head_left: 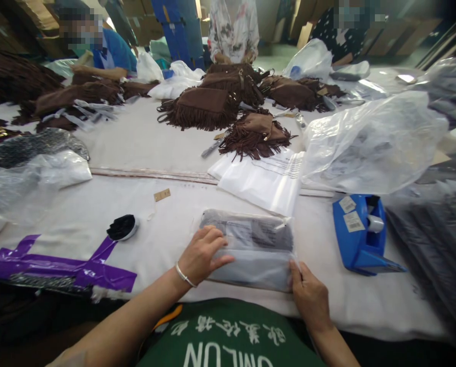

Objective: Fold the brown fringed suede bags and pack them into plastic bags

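Note:
In front of me on the white table lies a dark flat item in a clear plastic bag (pixel 251 267), with faint print on its upper part. My left hand (pixel 205 252) rests over the bag's left side, fingers apart and stretched out. At the bag's right edge, my right hand (pixel 308 290) pinches the plastic between thumb and fingers. A blue tape dispenser (pixel 360 234) with two white labels stands to the right of the bag. Left of my left hand are a small round dish of black pieces (pixel 123 228) and a brown tag (pixel 162 194).
Brown fringed bags (pixel 208 104) are piled across the table. A large clear plastic sack (pixel 373 142) bulges at right, above a stack of dark bagged items (pixel 438 255). Printed white plastic bags (pixel 264 178) lie ahead. Purple tape (pixel 63 270) marks the front-left edge. Several people stand or sit opposite.

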Demonstrator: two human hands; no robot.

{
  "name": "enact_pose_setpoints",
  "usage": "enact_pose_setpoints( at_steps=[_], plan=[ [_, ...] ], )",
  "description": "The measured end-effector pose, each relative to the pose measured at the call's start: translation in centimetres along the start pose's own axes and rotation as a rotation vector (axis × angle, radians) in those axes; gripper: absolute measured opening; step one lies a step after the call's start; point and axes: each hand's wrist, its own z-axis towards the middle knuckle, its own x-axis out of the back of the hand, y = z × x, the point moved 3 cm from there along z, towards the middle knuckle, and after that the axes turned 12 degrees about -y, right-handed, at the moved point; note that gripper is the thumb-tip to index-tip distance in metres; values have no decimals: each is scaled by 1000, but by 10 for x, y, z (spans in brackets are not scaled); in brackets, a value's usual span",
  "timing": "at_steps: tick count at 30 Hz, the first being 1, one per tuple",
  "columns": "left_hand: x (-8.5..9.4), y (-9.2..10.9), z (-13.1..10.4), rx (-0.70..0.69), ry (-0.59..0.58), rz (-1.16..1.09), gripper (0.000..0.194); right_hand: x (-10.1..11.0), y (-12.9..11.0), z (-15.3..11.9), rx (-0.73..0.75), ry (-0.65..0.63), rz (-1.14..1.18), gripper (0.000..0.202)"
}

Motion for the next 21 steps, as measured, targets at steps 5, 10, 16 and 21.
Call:
enact_pose_setpoints(
  at_steps=[5, 10, 16, 21],
  plan=[
    [-33, -1, 18, 50, -40, -97, 17, 4, 1, -1, -35, -15, 90, 39],
    [-45, -3, 21, 118, 19, 79, 22, 9, 3, 9, -42, -19, 6, 38],
    [-48, -2, 23, 136, 89, 103, 20, 26, 13, 19, -46, 69, 178, 33],
    [-50, -11, 24, 46, 203, 79, 20, 78, 53, -2, -81, 383, 400, 33]
  ],
)
